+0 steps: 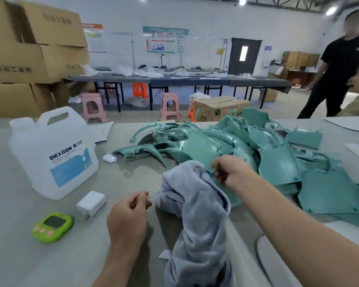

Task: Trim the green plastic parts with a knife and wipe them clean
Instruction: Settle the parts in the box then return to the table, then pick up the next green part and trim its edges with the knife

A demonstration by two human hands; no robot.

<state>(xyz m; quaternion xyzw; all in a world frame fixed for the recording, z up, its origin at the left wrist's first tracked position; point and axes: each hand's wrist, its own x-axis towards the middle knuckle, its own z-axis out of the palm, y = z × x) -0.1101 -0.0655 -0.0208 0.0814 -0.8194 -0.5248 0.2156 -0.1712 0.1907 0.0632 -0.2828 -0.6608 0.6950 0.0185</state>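
Note:
A heap of green plastic parts point(226, 146) covers the right half of the table. My right hand point(228, 168) reaches into its near edge and pinches the rim of a flat green part point(234, 200) that lies partly under a grey cloth point(197, 206). The cloth is bunched between my arms and trails off the table's front. My left hand point(131, 214) hovers left of the cloth with fingers curled against the thumb. Whether anything small sits between them is unclear. No knife is visible.
A white DEXCON jug point(52, 154) stands at the left. Near it lie a white charger block point(91, 203), a green timer point(52, 226) and a small white case point(109, 157). A person in black point(336, 75) stands at the back right. Cardboard boxes point(29, 48) are stacked at the left.

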